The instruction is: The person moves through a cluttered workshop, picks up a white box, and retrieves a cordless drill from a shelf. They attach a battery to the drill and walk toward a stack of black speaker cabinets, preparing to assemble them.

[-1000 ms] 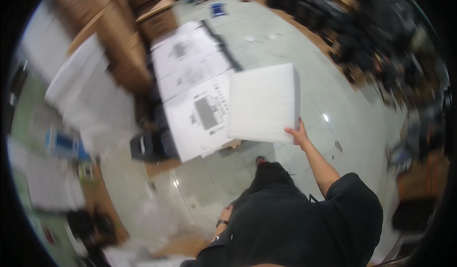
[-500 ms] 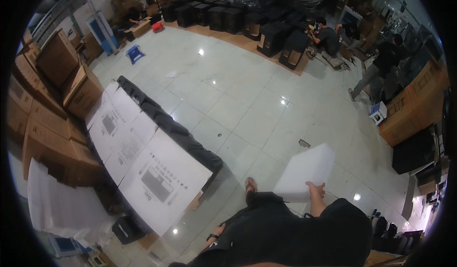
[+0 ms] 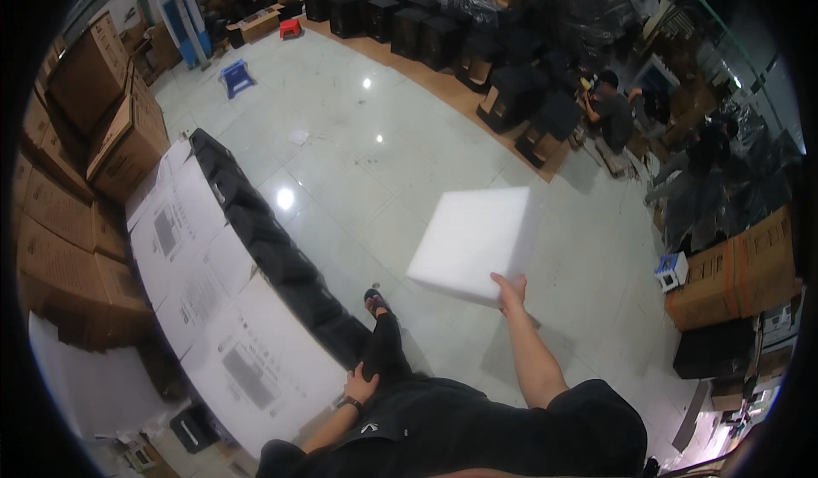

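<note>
Right hand gripping white foam block at near corner, left hand resting against dark trouser leg, fingers loosely spread, tiled floor lying beyond.

Glossy tiled floor, blue stool

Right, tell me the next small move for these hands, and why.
Probably bring the left hand to the free side of the white foam-like block: only the right hand grips it, near one corner, leaving the far side unsupported above the tiled floor, while the left looks empty beside the leg.
</note>
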A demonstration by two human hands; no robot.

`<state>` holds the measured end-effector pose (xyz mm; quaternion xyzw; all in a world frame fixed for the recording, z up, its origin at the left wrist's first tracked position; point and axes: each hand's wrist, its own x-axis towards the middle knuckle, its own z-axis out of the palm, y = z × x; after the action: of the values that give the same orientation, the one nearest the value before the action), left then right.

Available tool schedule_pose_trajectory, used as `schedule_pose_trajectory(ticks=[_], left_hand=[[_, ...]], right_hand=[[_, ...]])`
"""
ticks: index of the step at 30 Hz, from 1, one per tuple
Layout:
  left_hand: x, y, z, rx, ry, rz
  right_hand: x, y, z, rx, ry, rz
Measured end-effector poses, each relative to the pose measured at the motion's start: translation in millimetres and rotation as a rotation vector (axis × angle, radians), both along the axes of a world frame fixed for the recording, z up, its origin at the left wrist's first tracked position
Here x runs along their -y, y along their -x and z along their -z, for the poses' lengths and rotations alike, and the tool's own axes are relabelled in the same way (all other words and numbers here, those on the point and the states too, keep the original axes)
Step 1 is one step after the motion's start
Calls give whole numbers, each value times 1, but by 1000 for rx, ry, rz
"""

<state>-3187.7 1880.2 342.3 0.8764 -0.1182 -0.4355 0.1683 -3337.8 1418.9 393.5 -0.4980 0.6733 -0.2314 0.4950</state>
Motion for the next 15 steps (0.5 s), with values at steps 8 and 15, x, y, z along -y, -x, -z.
schedule_pose_trajectory(ticks=[8,15], left_hand=[[117,-247,23,-168,4,30],[167,-407,90,-236,-30,92]], right_hand=[[120,-163,-26,-450,49,-18],[158,-213,8,-767,-375,374]])
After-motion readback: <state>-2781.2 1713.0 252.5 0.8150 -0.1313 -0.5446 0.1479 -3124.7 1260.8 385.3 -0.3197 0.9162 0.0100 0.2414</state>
